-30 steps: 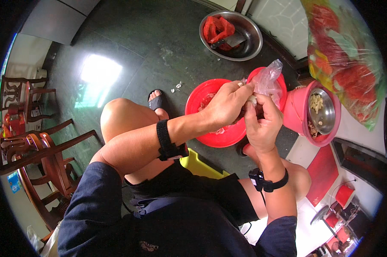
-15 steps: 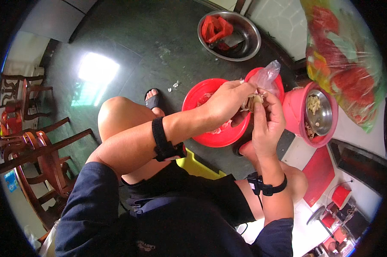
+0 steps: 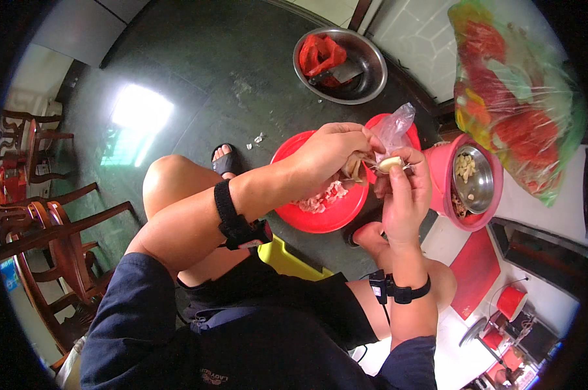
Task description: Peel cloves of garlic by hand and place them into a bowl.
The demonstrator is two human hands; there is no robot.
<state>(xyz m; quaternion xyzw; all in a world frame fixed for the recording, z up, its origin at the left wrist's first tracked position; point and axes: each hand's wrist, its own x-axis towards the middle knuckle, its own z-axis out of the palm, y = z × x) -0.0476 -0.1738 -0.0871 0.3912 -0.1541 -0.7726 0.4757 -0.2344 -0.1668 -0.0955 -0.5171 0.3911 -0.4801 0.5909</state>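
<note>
My left hand (image 3: 336,153) is closed on a papery, brownish-white piece of garlic (image 3: 354,167), held over the red basin (image 3: 333,225). Between the thumb and fingers of my right hand (image 3: 408,188) is a pale garlic clove (image 3: 390,163), with loose skin beside it. The two hands are close together, slightly apart. Pinkish-white scraps (image 3: 317,201) lie in the red basin below. To the right, a steel bowl (image 3: 481,195) with several peeled cloves (image 3: 465,168) sits in the top of a pink bucket (image 3: 440,188).
A clear plastic bag (image 3: 396,125) rests in a smaller red container (image 3: 378,120) behind my hands. Farther back stands a steel basin (image 3: 375,75) with a red bag (image 3: 321,55) and a cleaver (image 3: 345,71). A filled plastic bag (image 3: 515,110) is at right; wooden chairs (image 3: 60,227) stand left.
My hands have drawn slightly apart, and the pale clove now shows plainly in my right fingers. The garlic piece stays with my left hand. The whole view has shifted a little.
</note>
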